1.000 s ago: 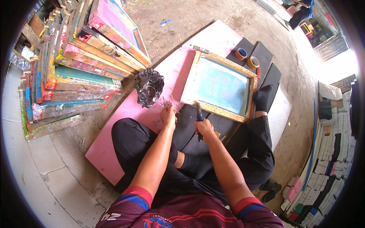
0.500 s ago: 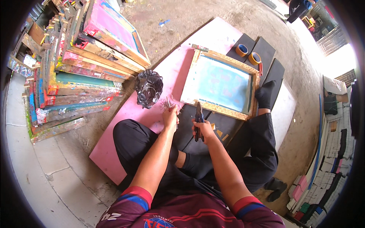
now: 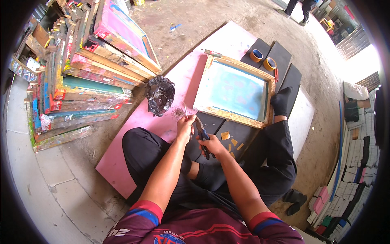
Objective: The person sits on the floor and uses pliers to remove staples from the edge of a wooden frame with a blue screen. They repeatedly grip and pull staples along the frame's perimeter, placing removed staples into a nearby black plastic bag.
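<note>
Floor (image 3: 183, 44) eats up most of this shot, corners lost in the dark fisheye rim. Next biggest is the pink board (image 3: 118, 162), partly hidden under the wearer's legs, then a stack of paint-stained frames (image 3: 109, 59) on the left, packed so tight you can't see most of their insides. Somebody else (image 3: 302, 10) is up top right, chopped off by the picture edge so it's basically just legs. Dark boards (image 3: 284, 55) run underneath the wooden-framed screen (image 3: 237, 89), which sits just past the hands. Crumpled black plastic (image 3: 160, 95) is to its left, no clue if anything's inside. Left hand (image 3: 186, 129) is pinching something, right hand (image 3: 212, 145) has its fingers wrapped round the pliers (image 3: 200, 127), covering part of the handles. Plier tips are right beside the left hand, can't tell if they touch. Two tape rolls (image 3: 269, 64) sit past the screen, tan scraps (image 3: 225, 135) this side of it. Smallest is the slim pale piece (image 3: 185, 107) poking up from the left fingers, lower end hidden, too tiny to identify.
</note>
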A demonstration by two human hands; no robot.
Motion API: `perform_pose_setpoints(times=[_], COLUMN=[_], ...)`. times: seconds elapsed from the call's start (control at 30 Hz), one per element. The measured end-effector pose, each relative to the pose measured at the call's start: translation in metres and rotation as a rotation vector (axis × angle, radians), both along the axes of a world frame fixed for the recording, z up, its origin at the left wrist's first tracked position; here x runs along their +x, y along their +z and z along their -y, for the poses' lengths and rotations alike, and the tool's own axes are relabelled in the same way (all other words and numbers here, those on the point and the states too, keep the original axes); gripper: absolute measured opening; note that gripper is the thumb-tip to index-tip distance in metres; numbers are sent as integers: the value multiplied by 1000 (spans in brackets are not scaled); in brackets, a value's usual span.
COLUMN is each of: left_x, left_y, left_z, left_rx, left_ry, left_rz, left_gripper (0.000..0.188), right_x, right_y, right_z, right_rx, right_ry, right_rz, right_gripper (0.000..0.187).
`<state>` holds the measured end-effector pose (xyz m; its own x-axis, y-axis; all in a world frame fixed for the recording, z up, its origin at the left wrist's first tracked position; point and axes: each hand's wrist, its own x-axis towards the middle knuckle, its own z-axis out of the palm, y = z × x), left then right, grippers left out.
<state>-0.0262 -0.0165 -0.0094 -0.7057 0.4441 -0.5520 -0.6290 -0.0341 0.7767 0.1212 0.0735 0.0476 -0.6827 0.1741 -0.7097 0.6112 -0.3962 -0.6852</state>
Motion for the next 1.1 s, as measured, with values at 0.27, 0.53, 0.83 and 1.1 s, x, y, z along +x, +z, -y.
perform_pose_setpoints(times=[0.27, 0.53, 0.83, 1.1], left_x=[-12, -20, -17, -17], left_y=[-10, -13, -9, -15], left_z=[4, 3, 0, -5], left_rx=[-182, -345, -286, -340], left_ry=[206, 325, 279, 260], left_rz=[-132, -74, -45, -56], left_gripper=[31, 38, 36, 37], right_x=[-20, -1, -14, -25], right_y=[-4, 4, 9, -24], right_z=[-7, -49, -60, -51], right_rx=[-8, 147, 181, 209], right_ry=[162, -13, -50, -126], right_rz=[8, 101, 138, 109], right_gripper=[44, 37, 34, 30])
